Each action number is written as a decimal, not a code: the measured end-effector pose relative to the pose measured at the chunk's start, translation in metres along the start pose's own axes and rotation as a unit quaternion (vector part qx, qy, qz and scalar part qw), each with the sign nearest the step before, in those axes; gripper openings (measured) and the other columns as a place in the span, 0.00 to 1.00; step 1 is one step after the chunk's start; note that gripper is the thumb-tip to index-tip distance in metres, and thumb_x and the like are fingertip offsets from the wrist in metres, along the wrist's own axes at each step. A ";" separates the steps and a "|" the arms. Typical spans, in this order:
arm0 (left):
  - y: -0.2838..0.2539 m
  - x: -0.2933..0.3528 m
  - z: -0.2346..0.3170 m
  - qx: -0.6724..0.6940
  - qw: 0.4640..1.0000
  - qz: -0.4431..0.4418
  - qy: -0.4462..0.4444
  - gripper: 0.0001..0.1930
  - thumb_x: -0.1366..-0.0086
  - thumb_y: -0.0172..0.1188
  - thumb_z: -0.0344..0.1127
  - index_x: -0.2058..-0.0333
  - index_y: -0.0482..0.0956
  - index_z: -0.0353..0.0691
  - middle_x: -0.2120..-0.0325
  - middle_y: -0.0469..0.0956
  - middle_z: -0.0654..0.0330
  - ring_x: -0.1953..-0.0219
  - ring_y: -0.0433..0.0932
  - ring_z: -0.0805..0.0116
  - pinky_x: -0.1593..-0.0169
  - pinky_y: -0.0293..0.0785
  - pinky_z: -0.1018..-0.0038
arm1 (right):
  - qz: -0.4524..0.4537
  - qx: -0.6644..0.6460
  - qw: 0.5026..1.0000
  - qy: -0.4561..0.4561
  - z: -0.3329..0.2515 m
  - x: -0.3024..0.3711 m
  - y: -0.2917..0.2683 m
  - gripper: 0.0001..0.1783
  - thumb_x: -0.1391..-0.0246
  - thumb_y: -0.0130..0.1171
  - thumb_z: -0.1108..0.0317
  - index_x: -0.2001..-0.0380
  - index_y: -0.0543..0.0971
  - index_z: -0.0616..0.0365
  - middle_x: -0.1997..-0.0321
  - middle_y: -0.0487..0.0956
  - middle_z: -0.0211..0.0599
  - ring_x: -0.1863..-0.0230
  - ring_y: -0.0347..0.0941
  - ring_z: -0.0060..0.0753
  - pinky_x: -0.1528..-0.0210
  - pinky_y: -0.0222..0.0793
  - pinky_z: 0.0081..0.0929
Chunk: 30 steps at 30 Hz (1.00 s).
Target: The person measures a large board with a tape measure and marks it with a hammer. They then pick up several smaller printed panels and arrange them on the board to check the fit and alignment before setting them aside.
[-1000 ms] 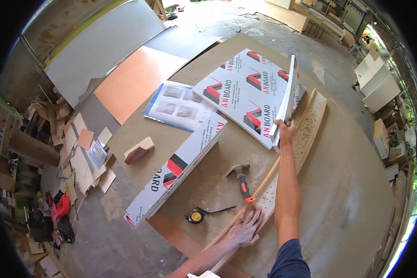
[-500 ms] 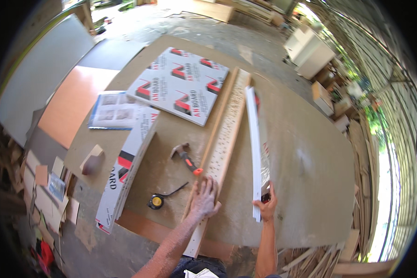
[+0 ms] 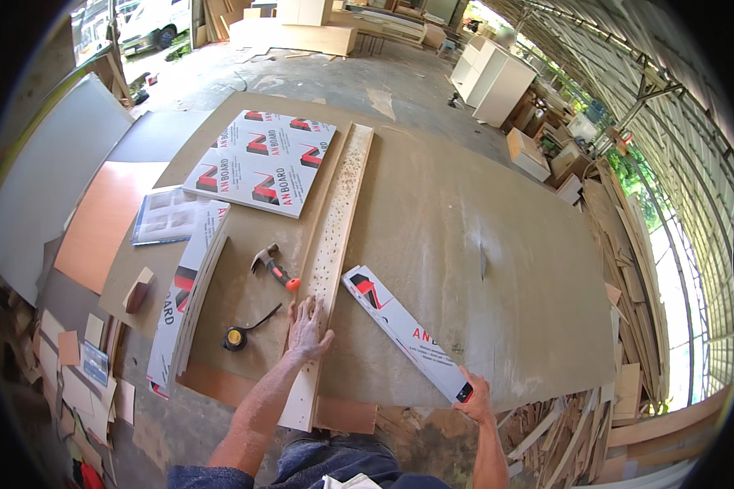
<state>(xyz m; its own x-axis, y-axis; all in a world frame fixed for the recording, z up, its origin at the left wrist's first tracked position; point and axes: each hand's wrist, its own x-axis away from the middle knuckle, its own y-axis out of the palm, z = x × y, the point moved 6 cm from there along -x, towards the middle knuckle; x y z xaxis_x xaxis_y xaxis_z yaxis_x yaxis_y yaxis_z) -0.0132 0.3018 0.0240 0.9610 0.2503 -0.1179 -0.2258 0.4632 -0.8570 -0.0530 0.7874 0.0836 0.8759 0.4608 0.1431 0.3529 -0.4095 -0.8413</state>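
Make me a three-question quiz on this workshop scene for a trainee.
1. Which hand grips the narrow light-grey strip with red-and-black print?
2. True or false: the black-handled metal claw hammer lies farther from the person than the round black-and-yellow tape measure.
3. Fill in: the left hand rests on a ____.

Key:
1. The right hand.
2. True.
3. Long, pale board with dark speckles.

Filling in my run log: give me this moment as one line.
left hand: on speckled strip | right hand: gripping printed plank by near end | hammer, tape measure: left of strip
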 end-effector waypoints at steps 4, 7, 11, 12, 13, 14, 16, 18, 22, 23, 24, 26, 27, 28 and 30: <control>0.006 0.015 0.021 -0.023 0.999 0.024 -0.009 0.46 0.45 0.66 0.42 0.29 0.57 0.37 0.29 0.55 0.44 0.26 0.51 0.49 0.26 0.40 0.47 | -0.019 0.038 0.998 -0.047 0.050 -0.037 -0.030 0.57 0.78 0.72 0.62 0.32 0.71 0.49 0.43 0.79 0.43 0.39 0.70 0.50 0.32 0.54 0.46; 0.023 0.029 0.058 -0.034 0.999 0.026 0.007 0.44 0.46 0.65 0.38 0.30 0.60 0.38 0.30 0.56 0.45 0.26 0.52 0.48 0.28 0.45 0.48 | -0.029 0.074 0.992 -0.097 0.083 -0.087 -0.049 0.55 0.77 0.70 0.64 0.34 0.72 0.49 0.42 0.79 0.44 0.41 0.70 0.51 0.33 0.56 0.47; 0.032 0.042 0.101 -0.026 0.999 0.042 -0.010 0.41 0.47 0.65 0.37 0.33 0.64 0.39 0.31 0.57 0.46 0.27 0.53 0.48 0.28 0.47 0.48 | -0.059 0.085 0.983 -0.149 0.098 -0.165 -0.044 0.52 0.75 0.68 0.68 0.36 0.73 0.50 0.42 0.78 0.46 0.44 0.70 0.54 0.36 0.62 0.46; 0.034 0.049 0.105 -0.026 0.998 0.042 -0.026 0.41 0.47 0.65 0.37 0.33 0.64 0.40 0.31 0.56 0.46 0.27 0.52 0.48 0.28 0.48 0.48 | -0.072 0.077 0.981 -0.162 0.096 -0.177 -0.044 0.51 0.75 0.68 0.69 0.36 0.73 0.50 0.42 0.78 0.47 0.45 0.71 0.55 0.37 0.63 0.46; 0.035 0.055 0.109 -0.026 0.998 0.042 -0.043 0.40 0.47 0.65 0.38 0.33 0.65 0.40 0.31 0.56 0.45 0.27 0.52 0.48 0.28 0.48 0.48 | -0.085 0.069 0.979 -0.174 0.095 -0.185 -0.043 0.51 0.74 0.68 0.70 0.36 0.73 0.50 0.41 0.78 0.47 0.46 0.71 0.56 0.38 0.64 0.46; 0.033 0.063 0.110 -0.005 0.997 0.053 -0.058 0.41 0.48 0.67 0.36 0.33 0.66 0.40 0.31 0.57 0.45 0.27 0.53 0.48 0.28 0.47 0.48 | -0.100 0.092 0.980 -0.142 0.096 -0.191 -0.038 0.51 0.75 0.70 0.72 0.36 0.73 0.45 0.43 0.80 0.40 0.41 0.71 0.53 0.37 0.66 0.46; 0.031 0.082 0.100 -0.001 0.993 0.076 -0.085 0.41 0.49 0.68 0.34 0.34 0.66 0.40 0.31 0.58 0.45 0.28 0.55 0.47 0.28 0.48 0.48 | -0.098 0.054 0.981 -0.156 0.099 -0.199 -0.038 0.52 0.77 0.72 0.71 0.37 0.74 0.45 0.43 0.80 0.39 0.41 0.71 0.52 0.36 0.65 0.46; 0.021 0.102 0.095 -0.018 0.989 0.103 -0.106 0.40 0.50 0.68 0.30 0.35 0.68 0.39 0.33 0.60 0.45 0.30 0.59 0.46 0.29 0.51 0.49 | -0.088 0.020 0.983 -0.157 0.105 -0.203 -0.037 0.53 0.79 0.73 0.71 0.37 0.75 0.45 0.43 0.81 0.38 0.40 0.71 0.51 0.34 0.63 0.45; 0.004 0.131 0.084 -0.026 0.982 0.133 -0.130 0.39 0.51 0.66 0.29 0.36 0.69 0.40 0.35 0.62 0.46 0.32 0.61 0.46 0.31 0.53 0.50 | -0.059 0.011 0.986 -0.158 0.121 -0.220 -0.051 0.56 0.85 0.74 0.70 0.37 0.76 0.44 0.41 0.80 0.35 0.39 0.71 0.48 0.32 0.60 0.45; 0.003 0.129 0.088 -0.037 0.984 0.129 -0.118 0.38 0.50 0.66 0.29 0.37 0.69 0.40 0.35 0.62 0.45 0.32 0.61 0.46 0.31 0.53 0.50 | -0.052 0.021 0.985 -0.161 0.124 -0.226 -0.056 0.58 0.86 0.75 0.70 0.37 0.76 0.43 0.40 0.80 0.35 0.38 0.71 0.47 0.32 0.59 0.45; 0.003 0.128 0.091 -0.049 0.985 0.125 -0.106 0.38 0.50 0.66 0.29 0.37 0.69 0.39 0.35 0.62 0.45 0.32 0.61 0.46 0.31 0.54 0.50 | -0.049 0.007 0.986 -0.161 0.127 -0.231 -0.059 0.60 0.89 0.75 0.68 0.37 0.76 0.42 0.38 0.79 0.33 0.39 0.70 0.47 0.33 0.60 0.45; 0.004 0.119 0.102 -0.056 0.990 0.103 -0.081 0.38 0.50 0.65 0.29 0.36 0.68 0.39 0.35 0.62 0.45 0.32 0.60 0.46 0.30 0.54 0.50 | -0.060 0.019 0.985 -0.162 0.128 -0.242 -0.059 0.63 0.90 0.77 0.66 0.34 0.75 0.40 0.39 0.80 0.34 0.37 0.69 0.47 0.30 0.56 0.47; 0.007 0.109 0.114 -0.050 0.993 0.085 -0.069 0.39 0.50 0.66 0.29 0.36 0.68 0.38 0.34 0.61 0.45 0.31 0.60 0.46 0.30 0.53 0.50 | -0.066 0.027 0.984 -0.161 0.127 -0.247 -0.062 0.65 0.91 0.77 0.66 0.33 0.74 0.39 0.40 0.80 0.34 0.36 0.68 0.47 0.28 0.54 0.48; 0.013 0.098 0.125 -0.044 0.995 0.066 -0.056 0.39 0.50 0.66 0.29 0.35 0.67 0.38 0.33 0.61 0.45 0.30 0.59 0.46 0.30 0.53 0.51 | -0.074 0.029 0.985 -0.150 0.126 -0.252 -0.061 0.64 0.91 0.78 0.66 0.33 0.75 0.37 0.39 0.79 0.32 0.35 0.68 0.47 0.28 0.53 0.48; 0.033 0.077 0.141 -0.071 0.997 -0.002 -0.024 0.43 0.48 0.65 0.30 0.31 0.62 0.39 0.29 0.55 0.44 0.27 0.54 0.47 0.28 0.51 0.49 | -0.092 0.033 0.986 -0.132 0.116 -0.262 -0.053 0.64 0.91 0.78 0.65 0.34 0.75 0.32 0.38 0.78 0.30 0.34 0.66 0.45 0.27 0.50 0.48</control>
<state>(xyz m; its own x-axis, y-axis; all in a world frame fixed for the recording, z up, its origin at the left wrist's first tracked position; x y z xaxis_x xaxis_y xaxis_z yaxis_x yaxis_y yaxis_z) 0.0307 0.4560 0.0571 0.9522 0.2908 -0.0939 -0.1945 0.3398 -0.9202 -0.3394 0.7804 0.0304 0.6800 0.7150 0.1625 0.4670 -0.2514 -0.8477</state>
